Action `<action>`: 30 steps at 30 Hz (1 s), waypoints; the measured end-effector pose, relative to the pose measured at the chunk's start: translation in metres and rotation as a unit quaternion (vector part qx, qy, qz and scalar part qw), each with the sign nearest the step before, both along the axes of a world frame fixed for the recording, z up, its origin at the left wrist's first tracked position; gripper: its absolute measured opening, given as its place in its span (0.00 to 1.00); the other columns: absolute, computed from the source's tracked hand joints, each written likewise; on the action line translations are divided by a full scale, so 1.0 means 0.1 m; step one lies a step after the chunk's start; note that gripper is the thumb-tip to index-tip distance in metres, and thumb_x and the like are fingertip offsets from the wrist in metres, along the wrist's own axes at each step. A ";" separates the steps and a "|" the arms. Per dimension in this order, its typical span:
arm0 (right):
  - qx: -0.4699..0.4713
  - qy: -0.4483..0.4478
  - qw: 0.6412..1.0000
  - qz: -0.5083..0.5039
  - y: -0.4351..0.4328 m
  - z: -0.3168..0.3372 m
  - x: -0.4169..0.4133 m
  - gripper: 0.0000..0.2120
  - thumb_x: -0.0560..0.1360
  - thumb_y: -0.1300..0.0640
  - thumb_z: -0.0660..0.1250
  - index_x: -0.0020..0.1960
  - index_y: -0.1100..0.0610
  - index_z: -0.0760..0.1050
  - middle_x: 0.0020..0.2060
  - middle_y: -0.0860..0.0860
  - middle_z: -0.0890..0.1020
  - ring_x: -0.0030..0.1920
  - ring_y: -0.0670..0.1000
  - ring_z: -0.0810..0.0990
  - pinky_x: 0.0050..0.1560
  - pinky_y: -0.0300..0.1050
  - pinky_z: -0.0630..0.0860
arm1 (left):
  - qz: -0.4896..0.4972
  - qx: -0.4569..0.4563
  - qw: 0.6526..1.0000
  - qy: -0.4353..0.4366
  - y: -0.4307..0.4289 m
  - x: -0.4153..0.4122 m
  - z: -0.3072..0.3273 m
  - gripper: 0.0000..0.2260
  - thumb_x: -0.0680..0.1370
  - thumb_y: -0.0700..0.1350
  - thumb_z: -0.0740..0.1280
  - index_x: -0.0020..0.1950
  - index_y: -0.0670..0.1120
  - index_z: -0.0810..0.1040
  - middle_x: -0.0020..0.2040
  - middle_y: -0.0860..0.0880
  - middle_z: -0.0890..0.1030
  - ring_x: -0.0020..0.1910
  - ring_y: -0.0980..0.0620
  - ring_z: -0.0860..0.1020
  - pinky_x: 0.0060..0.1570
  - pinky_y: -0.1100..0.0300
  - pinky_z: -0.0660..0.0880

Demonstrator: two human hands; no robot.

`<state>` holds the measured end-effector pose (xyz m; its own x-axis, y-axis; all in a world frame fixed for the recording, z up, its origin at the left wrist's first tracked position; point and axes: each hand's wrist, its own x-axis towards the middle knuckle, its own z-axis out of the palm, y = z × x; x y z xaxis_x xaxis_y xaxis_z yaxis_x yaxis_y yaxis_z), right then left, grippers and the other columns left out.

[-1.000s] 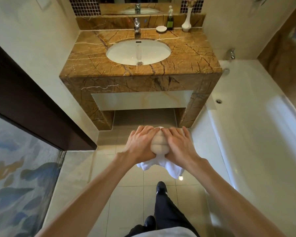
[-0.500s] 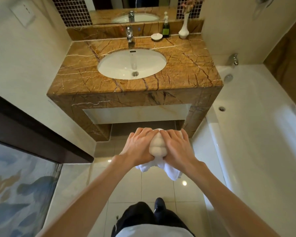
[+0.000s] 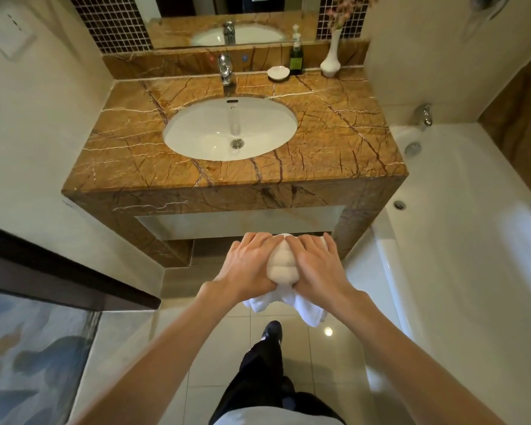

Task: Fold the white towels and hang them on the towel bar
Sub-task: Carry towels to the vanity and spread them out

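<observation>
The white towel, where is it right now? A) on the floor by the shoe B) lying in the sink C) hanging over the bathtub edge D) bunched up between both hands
D: the white towel is squeezed between the left hand and the right hand, in the air in front of the marble counter, with loose ends hanging below the hands.

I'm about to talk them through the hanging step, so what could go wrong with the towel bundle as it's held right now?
1. The towel is bunched between the left hand and right hand, not folded flat; it may need reshaping before hanging.
2. Loose corners hang below the hands over the floor tiles and could slip free or drag.
3. No towel bar is visible in this view, so the person may have to turn while carrying a loose bundle.
</observation>
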<state>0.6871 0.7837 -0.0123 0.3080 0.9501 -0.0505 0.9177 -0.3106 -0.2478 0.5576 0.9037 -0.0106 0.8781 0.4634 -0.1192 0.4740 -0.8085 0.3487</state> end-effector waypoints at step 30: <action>0.015 -0.003 1.000 -0.021 1.63 0.15 1.64 0.37 0.66 0.50 0.70 0.72 0.54 0.62 0.62 0.52 0.72 0.65 0.56 0.68 0.70 0.58 0.50 | -0.037 0.020 0.999 -0.008 1.72 1.69 0.17 0.38 0.65 0.57 0.71 0.73 0.53 0.63 0.67 0.52 0.69 0.64 0.49 0.66 0.57 0.51 0.69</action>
<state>0.8510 0.9464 0.0026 0.3485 0.9371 -0.0197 0.9050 -0.3419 -0.2531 0.7264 1.0757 0.0068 0.9117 0.4015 -0.0869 0.4071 -0.8545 0.3228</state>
